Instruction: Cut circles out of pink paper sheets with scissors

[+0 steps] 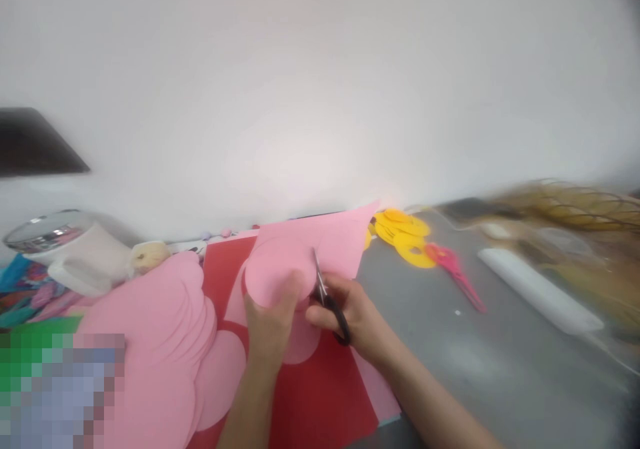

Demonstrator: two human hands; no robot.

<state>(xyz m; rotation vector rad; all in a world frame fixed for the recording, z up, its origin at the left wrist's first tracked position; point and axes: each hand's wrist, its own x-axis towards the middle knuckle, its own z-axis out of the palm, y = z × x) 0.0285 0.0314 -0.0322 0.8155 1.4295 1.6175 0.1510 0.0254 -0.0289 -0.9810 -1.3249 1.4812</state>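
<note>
My left hand (273, 319) grips a rounded pink paper cutout (273, 269), its thumb lying on top near the right edge. In my right hand (350, 309) is a pair of scissors (334, 312) with black handles. The blades point up and away, right against the right edge of the cutout. A larger pink sheet (343, 239) extends behind and to the right of the cutout. Beneath both hands lies red paper (320, 402), with part of another pink piece (303, 342) on it.
Overlapping pink cutouts (145, 329) spread across the left. Yellow paper pieces (400, 229) and pink-handled scissors (460, 275) lie on the grey table (430, 349) to the right, beside a white roll-like object (540, 289). A white container (90, 255) stands at the far left against the wall.
</note>
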